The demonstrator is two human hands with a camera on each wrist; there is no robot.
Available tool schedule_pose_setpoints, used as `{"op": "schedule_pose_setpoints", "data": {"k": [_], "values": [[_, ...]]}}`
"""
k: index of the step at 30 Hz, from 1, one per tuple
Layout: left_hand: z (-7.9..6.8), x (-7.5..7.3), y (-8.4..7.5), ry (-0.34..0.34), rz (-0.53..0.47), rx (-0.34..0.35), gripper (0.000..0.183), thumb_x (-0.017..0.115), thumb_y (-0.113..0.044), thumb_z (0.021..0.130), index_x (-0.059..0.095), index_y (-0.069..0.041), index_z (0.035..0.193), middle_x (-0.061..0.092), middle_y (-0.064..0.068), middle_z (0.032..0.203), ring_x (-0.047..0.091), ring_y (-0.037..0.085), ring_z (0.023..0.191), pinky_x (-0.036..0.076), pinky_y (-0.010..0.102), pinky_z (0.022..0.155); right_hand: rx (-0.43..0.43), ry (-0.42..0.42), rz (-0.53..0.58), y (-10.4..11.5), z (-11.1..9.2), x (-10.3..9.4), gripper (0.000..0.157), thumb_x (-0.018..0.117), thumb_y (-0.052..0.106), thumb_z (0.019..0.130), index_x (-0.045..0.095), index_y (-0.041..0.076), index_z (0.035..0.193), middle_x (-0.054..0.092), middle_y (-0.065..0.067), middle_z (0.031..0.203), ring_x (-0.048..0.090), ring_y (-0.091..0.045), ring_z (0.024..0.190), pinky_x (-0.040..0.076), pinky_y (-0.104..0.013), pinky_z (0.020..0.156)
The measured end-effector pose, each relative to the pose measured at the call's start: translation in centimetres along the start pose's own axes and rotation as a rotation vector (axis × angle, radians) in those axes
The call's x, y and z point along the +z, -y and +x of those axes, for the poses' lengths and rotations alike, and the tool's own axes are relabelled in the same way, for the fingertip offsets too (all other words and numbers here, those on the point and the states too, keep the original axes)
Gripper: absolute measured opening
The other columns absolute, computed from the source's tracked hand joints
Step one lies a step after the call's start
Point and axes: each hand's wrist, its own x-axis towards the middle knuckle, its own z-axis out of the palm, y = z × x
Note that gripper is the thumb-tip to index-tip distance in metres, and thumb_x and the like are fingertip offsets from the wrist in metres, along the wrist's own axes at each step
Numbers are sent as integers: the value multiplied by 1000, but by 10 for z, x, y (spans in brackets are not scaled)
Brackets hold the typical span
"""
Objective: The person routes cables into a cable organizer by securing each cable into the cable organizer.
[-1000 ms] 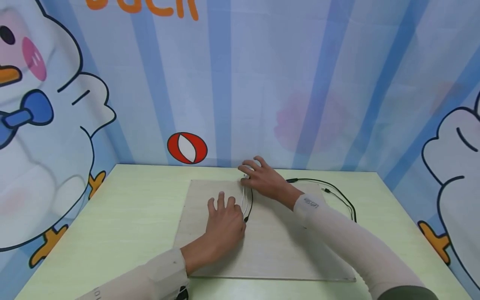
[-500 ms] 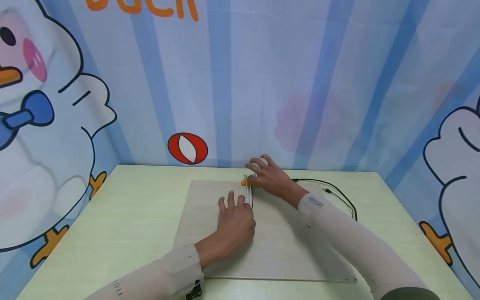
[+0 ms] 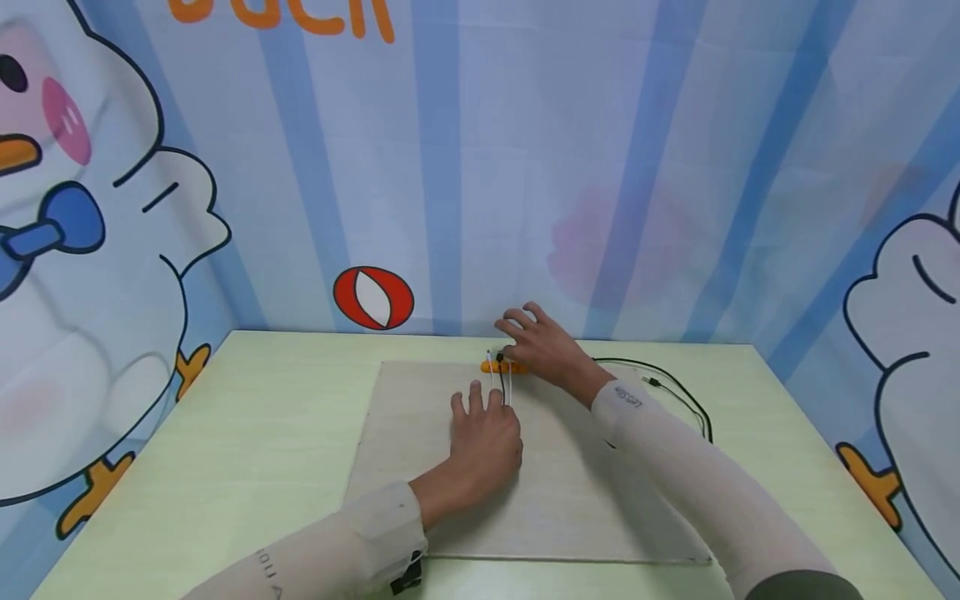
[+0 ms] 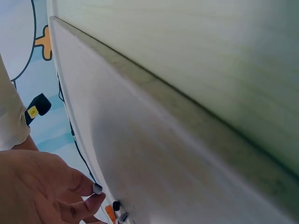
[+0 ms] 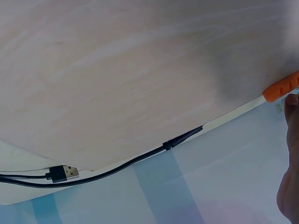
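In the head view, my left hand [image 3: 487, 442] is over the board [image 3: 585, 467], just below a slotted orange cable holder [image 3: 491, 367]. Its thumb and forefinger pinch a cable with a small silvery tip [image 4: 97, 188], seen in the left wrist view. White cables [image 3: 511, 387] and a black one [image 3: 502, 379] run down from the holder to this hand. My right hand [image 3: 551, 350] reaches in at the holder's right end, fingertips against its wall side, the other fingers spread and raised. I cannot tell if it grips the holder or a plug.
To the right of the board lie a thick black cable [image 3: 660, 367] and a black USB plug [image 5: 58, 173]. The light table [image 3: 262, 433] backs onto a blue striped cartoon backdrop [image 3: 510, 167]. The right forearm [image 3: 675, 467] spans the board's right side.
My left hand has moved right and slightly up. My right hand has shifted right, uncovering the orange holder and the cable ends in it.
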Motion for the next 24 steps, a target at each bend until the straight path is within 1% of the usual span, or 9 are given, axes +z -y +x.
{"op": "schedule_pose_setpoints", "data": {"k": [5,9,13,16,20,24], "values": [[4,2,-2,26,3,-6,33,79,-30,104,84,0,117,69,20,145,50,52,156,41,70,120,-3,22,-6,0,4,3,29,91,15,96,87,31,119,66,-4,157,57,-29,147,44,-52,127],[5,0,-3,21,20,-1,31,77,-30,105,85,-2,114,70,20,143,52,52,155,42,69,119,-6,25,-10,2,6,4,26,92,16,96,87,31,117,66,-3,157,57,-28,147,44,-50,128],[5,0,-3,13,33,0,29,76,-30,105,85,-4,112,71,20,142,52,51,154,42,69,118,-11,3,-31,4,8,5,22,94,16,94,88,29,111,67,-3,154,58,-27,145,45,-49,126],[6,1,-3,4,42,4,28,78,-31,104,86,-4,111,71,20,141,53,51,154,43,68,118,-19,-6,-68,5,11,6,16,94,19,94,88,29,104,68,-1,150,57,-25,142,46,-47,124],[7,3,-4,-9,49,10,28,79,-31,103,86,-5,111,71,20,140,54,51,153,44,68,119,-31,19,-98,6,15,3,9,92,22,97,87,29,99,68,0,148,57,-24,140,45,-45,124],[8,5,-5,-17,52,17,26,79,-31,103,86,-6,108,72,19,140,54,51,153,44,68,118,-49,59,-139,6,20,-1,9,89,22,100,86,26,92,68,1,145,57,-23,138,45,-44,122]]}}
